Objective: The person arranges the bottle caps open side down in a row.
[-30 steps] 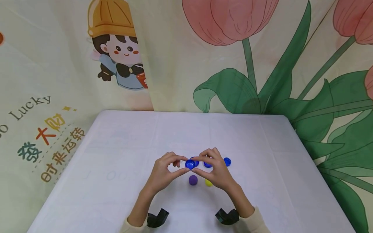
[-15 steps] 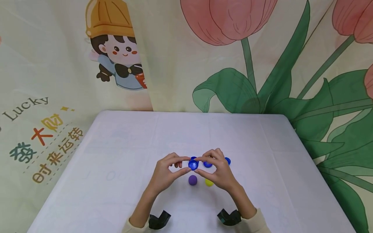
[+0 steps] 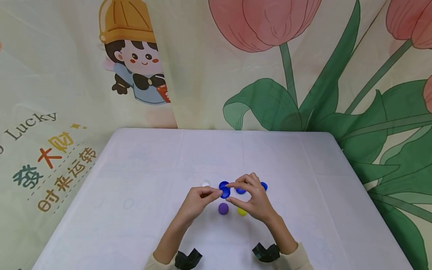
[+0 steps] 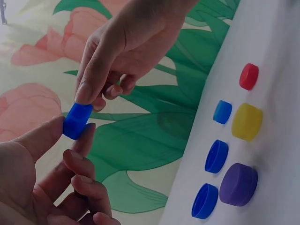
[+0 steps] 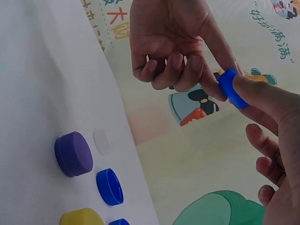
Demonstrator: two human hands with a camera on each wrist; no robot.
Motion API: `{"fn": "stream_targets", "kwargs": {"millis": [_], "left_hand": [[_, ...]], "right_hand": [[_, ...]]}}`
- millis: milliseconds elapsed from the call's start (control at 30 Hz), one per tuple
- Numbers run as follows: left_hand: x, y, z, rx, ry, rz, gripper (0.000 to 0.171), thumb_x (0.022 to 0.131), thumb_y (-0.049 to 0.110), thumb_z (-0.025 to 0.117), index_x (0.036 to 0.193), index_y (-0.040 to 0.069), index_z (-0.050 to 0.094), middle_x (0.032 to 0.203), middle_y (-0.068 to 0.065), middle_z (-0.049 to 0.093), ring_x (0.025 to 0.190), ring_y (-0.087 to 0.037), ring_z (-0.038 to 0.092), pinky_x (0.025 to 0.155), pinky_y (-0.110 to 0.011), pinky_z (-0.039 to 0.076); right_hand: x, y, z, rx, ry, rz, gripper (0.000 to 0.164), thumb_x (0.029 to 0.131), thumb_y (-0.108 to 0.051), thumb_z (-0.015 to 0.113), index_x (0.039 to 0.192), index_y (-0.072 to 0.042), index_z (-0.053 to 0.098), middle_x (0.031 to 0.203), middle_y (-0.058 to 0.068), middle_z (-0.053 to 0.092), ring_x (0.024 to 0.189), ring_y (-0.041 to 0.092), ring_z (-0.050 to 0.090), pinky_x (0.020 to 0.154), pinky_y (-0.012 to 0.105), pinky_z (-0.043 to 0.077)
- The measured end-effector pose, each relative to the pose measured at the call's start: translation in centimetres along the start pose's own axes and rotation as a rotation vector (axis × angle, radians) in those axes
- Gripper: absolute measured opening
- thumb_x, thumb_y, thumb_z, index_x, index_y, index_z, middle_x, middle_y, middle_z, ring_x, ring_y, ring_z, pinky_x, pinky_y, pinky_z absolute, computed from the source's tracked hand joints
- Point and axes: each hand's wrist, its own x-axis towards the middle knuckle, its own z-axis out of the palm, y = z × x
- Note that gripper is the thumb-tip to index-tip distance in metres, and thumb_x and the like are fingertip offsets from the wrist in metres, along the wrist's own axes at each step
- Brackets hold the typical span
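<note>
A blue bottle cap [image 3: 225,192] is held above the white table between both hands. My left hand [image 3: 199,200] pinches its left edge, thumb [image 4: 44,136] and index finger on opposite sides, the other fingers curled. My right hand [image 3: 251,197] pinches it from the right, with the thumb [image 5: 260,91] on the near side and the index finger on the far side. Below lie a purple cap [image 3: 223,209], a yellow cap [image 4: 247,122] and a red cap [image 4: 249,76]; the red one is hidden in the head view.
Several more blue caps stand in a row behind the purple and yellow ones, among them one blue cap [image 4: 216,157] lying open side up. A clear cap [image 5: 102,142] sits at the row's left end. A printed curtain [image 3: 195,75] hangs behind the table [image 3: 152,157].
My left hand has turned, so its thumb and index finger now look close together on the cap's left edge. The cap shifted slightly right. My right hand moved right a little, keeping its grip.
</note>
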Motion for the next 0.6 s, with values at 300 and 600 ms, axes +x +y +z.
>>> {"fn": "stream_targets", "kwargs": {"millis": [300, 600], "left_hand": [[0.1, -0.1, 0.7, 0.044, 0.060, 0.034, 0.016, 0.083, 0.022, 0.069, 0.089, 0.007, 0.074, 0.073, 0.000, 0.061, 0.074, -0.017, 0.047, 0.064, -0.029, 0.034], [-0.2, -1.0, 1.2, 0.235, 0.262, 0.412, 0.015, 0.078, 0.026, 0.074, 0.088, 0.013, 0.075, 0.063, 0.009, 0.050, 0.063, -0.012, 0.045, 0.053, -0.024, 0.034]], "right_hand": [[-0.5, 0.3, -0.1, 0.015, -0.003, 0.011, 0.033, 0.071, -0.019, 0.081, 0.102, -0.015, 0.071, 0.090, -0.004, 0.057, 0.085, 0.011, 0.040, 0.069, 0.030, 0.035], [-1.0, 0.8, 0.0, 0.034, -0.059, 0.095, 0.027, 0.079, -0.023, 0.074, 0.105, -0.015, 0.070, 0.090, -0.007, 0.059, 0.083, 0.020, 0.045, 0.070, 0.031, 0.037]]}}
